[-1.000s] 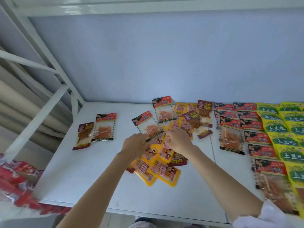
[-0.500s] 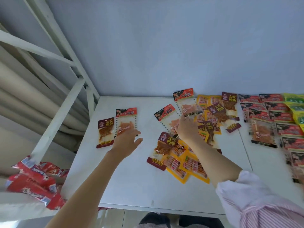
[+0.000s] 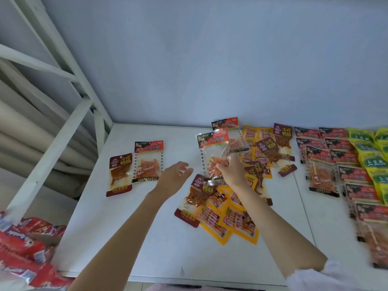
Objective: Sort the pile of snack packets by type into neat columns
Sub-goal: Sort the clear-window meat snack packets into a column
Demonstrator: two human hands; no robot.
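A loose pile of snack packets [image 3: 231,208] lies mid-table: yellow ones, maroon ones and clear ones with red tops. My right hand [image 3: 232,171] pinches a clear red-topped packet [image 3: 213,143] and holds it raised above the pile. My left hand [image 3: 175,178] hovers open just left of that packet, fingers spread, holding nothing. At the left of the table lie a maroon packet [image 3: 120,173] and a clear red-topped packet [image 3: 148,162] side by side. Columns of red-topped packets [image 3: 344,156] and green-yellow packets [image 3: 371,160] fill the right side.
The white table [image 3: 130,238] meets a pale wall at the back. A white metal frame [image 3: 63,114] rises at the left. Red packets [image 3: 27,246] are heaped at the lower left, off the table's edge. A seam runs down the table near the right columns.
My right hand has lifted a clear red-topped packet off the pile. My left hand drew back from the left packets toward the middle. The view has shifted left.
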